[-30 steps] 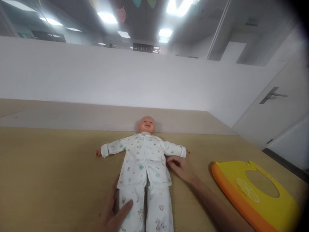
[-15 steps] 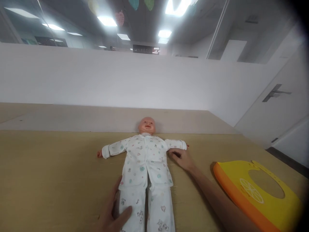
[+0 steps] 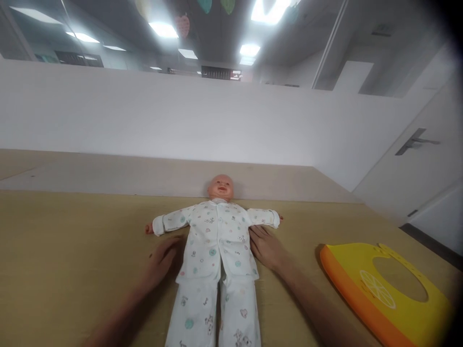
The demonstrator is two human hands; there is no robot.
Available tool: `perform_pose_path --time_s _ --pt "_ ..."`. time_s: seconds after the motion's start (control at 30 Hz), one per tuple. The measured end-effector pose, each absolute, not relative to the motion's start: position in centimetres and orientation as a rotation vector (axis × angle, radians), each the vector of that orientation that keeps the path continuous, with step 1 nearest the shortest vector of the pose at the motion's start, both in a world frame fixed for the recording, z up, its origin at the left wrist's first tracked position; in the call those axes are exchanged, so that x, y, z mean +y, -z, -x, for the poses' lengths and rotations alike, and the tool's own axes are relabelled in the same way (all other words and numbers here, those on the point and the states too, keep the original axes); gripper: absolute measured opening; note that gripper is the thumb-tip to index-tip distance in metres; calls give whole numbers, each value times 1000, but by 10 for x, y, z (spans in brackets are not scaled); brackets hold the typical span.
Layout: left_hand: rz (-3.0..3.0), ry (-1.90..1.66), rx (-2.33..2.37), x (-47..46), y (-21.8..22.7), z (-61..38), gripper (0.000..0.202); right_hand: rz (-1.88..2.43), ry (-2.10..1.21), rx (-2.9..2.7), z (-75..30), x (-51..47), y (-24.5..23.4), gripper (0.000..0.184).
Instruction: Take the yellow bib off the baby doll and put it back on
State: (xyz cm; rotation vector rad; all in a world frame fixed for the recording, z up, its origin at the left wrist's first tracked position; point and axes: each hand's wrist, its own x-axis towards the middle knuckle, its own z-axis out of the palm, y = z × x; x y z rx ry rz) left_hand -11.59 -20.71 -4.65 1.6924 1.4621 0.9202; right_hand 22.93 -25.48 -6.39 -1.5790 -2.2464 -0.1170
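Note:
A baby doll (image 3: pixel 217 241) lies on its back on the table, arms spread wide, in a white printed pajama top and matching trousers. Beside its torso, on the left of the view, is my left hand (image 3: pixel 162 258), a bit blurred, thumb and fingers apart and holding nothing. Across from it my right hand (image 3: pixel 266 246) rests under the doll's outstretched arm. Its fingers are stretched out against the side of the pajama top, their tips partly hidden by the cloth. Neither hand grips the doll.
A yellow and orange silicone bib (image 3: pixel 361 279) with a citrus-slice print lies to the right on the tan table (image 3: pixel 72 270). A pale strip (image 3: pixel 108 176) runs along the table's back, before a white wall (image 3: pixel 162 115). A door handle (image 3: pixel 415 141) shows at right.
My left hand has moved up from the doll's trouser leg to beside its torso, off the cloth. My right hand's fingers have straightened from a curl, against the doll's side.

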Motion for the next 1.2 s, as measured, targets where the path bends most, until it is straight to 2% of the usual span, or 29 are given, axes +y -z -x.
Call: perform_pose_path --time_s 0.3,0.57,0.73,0.9,1.07,1.2 --pt "-2234 -827 1573 -140 56 106 28 1733 -129 -2047 -226 -248 64 36" --pt "-2396 -874 1594 -138 72 113 28 1737 -178 -1943 -230 -255 58 40" --pt "-2469 -883 1800 -146 66 114 19 1836 -64 -1886 -232 -256 60 26" --pt "-2788 -787 1778 -146 57 101 32 1954 184 -1841 -228 -250 66 13" --pt "-2895 -669 1793 -142 55 98 31 2058 313 -1850 -228 -235 68 20" --pt "-2931 -667 1783 -136 55 99 29 2053 361 -1873 -232 -226 70 17"
